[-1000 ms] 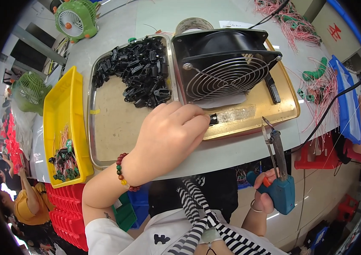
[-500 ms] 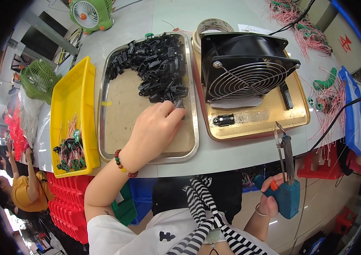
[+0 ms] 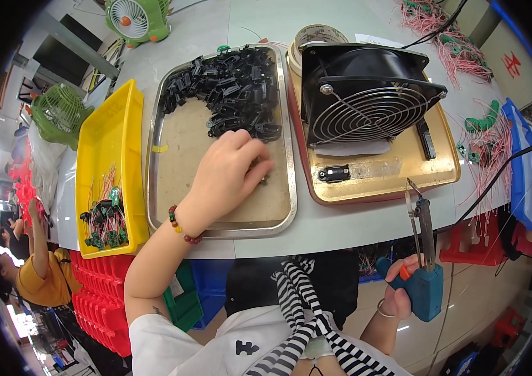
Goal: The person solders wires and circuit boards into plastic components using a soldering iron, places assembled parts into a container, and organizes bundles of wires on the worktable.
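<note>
My left hand (image 3: 228, 172), with a beaded bracelet on its wrist, is over the near part of a metal tray (image 3: 291, 194). Its fingers are curled and the tips point down out of sight, so what they pinch is hidden. Just beyond the knuckles lies a heap of small black plastic parts (image 3: 234, 88). Low on the right, my right hand (image 3: 397, 297) grips a blue soldering gun (image 3: 427, 293), its metal tip pointing up beside the front edge of a gold-coloured tray (image 3: 397, 190). One black part (image 3: 334, 173) lies at that tray's front left.
A black square fan (image 3: 372, 94) with a wire guard stands on the gold tray, near a long black piece (image 3: 426, 139). Tape rolls (image 3: 321, 34) sit behind it. At left, a yellow bin (image 3: 109, 147) holds wired green boards. Pink wire bundles (image 3: 488, 156) and a cable lie right.
My left hand has turned, its knuckles shifting slightly away from me. The dark part that showed at its fingertips is out of sight. My right hand and the soldering gun have stayed put.
</note>
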Demonstrator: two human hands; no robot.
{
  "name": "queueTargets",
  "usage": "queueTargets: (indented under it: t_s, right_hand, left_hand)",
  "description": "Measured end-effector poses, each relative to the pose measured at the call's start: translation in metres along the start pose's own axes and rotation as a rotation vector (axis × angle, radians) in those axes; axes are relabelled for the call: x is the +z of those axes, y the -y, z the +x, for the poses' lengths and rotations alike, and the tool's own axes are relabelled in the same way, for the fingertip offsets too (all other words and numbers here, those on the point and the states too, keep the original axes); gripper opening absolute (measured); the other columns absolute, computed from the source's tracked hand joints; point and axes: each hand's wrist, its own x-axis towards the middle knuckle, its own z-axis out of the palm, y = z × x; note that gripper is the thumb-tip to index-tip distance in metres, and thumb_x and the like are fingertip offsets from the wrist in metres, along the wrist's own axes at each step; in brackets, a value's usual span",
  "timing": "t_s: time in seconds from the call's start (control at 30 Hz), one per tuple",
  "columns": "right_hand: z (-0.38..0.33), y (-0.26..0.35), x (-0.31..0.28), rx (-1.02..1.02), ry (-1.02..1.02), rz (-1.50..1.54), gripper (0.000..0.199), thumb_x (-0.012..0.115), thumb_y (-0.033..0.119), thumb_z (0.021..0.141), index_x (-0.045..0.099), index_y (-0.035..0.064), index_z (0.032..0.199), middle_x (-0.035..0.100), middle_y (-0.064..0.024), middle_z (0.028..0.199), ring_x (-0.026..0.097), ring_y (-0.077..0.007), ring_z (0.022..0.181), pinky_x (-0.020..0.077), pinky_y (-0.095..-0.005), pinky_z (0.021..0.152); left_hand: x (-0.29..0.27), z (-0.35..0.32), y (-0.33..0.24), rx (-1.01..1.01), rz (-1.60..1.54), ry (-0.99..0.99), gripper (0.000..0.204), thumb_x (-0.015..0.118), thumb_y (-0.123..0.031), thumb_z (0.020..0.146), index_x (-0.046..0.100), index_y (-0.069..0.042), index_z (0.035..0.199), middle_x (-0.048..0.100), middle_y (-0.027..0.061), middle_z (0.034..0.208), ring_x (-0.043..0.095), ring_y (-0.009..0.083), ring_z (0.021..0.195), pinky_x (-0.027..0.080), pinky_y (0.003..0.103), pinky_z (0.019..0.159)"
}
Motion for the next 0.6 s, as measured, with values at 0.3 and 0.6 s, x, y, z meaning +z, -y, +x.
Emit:
queueTargets:
  t_s: [0.3, 0.6]
  right_hand:
    - [-0.001, 0.002, -0.005, -0.017, -0.004, -0.012, 0.046, 0.072, 0.030, 0.072, 0.053, -0.0034, 0.097, 0.048, -0.0142, 0.098, 0.056, -0.0210, 0.056, 0.0425, -0.0267, 0.048]
    - [-0.004, 0.008, -0.003, 0.031, -0.040, -0.040, 0.049, 0.074, 0.035, 0.071, 0.054, -0.0012, 0.097, 0.049, -0.0124, 0.099, 0.056, -0.0201, 0.057, 0.0434, -0.0273, 0.053]
  left_hand:
    - [-0.021, -0.021, -0.003, 0.103, 0.081, 0.124, 0.015, 0.070, -0.007, 0.075, 0.068, -0.007, 0.089, 0.064, 0.0048, 0.084, 0.054, 0.0237, 0.076, 0.044, 0.034, 0.070]
    - [-0.028, 0.013, -0.071, 0.154, -0.208, -0.074, 0.020, 0.072, -0.002, 0.072, 0.070, -0.005, 0.092, 0.066, 0.0081, 0.088, 0.059, 0.0227, 0.071, 0.049, 0.032, 0.063]
